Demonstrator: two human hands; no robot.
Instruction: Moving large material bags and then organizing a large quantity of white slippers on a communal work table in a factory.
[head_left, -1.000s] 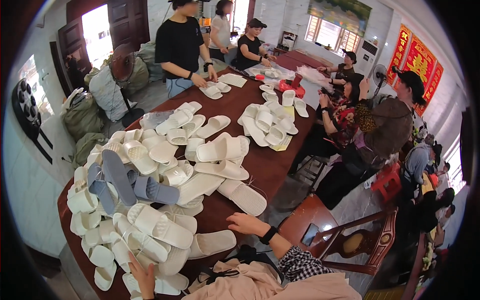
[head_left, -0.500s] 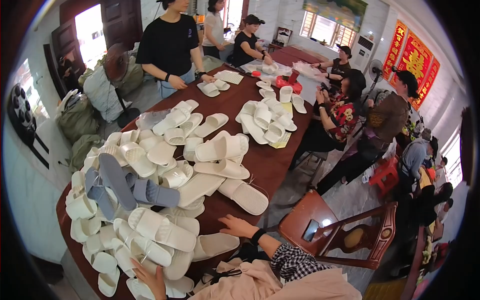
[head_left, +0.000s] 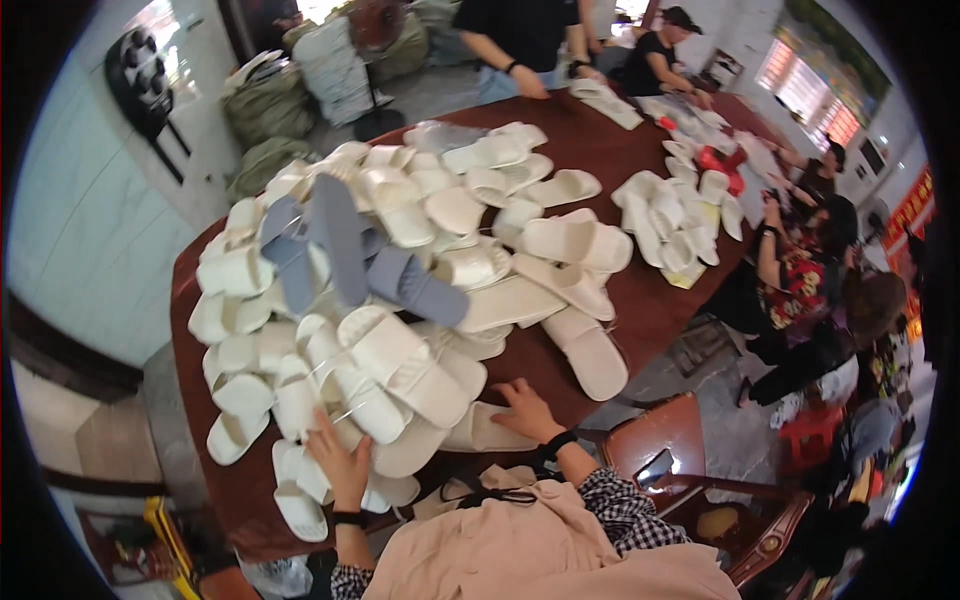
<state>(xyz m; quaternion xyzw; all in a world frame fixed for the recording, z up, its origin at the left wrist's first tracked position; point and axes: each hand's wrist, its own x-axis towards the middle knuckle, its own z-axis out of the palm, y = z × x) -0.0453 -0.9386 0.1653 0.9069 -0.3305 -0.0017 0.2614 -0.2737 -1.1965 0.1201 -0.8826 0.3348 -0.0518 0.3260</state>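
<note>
Reddish-brown table runs away from the person, its near end loaded with a broad pile of white slippers, heaped over one another at many angles. Wooden chair stands off the right edge. Farther along the table sits a smaller cluster of white slippers, apart from the main pile. Grey slippers lie together on top of the main pile, toward its left. Left hand is over the pile's near side, thumb and fingers apart; whether it touches a slipper I cannot tell. Right hand hangs palm down at the end of a cream slipper, fingers spread, gripping nothing. Dark phone rests on the chair seat
</note>
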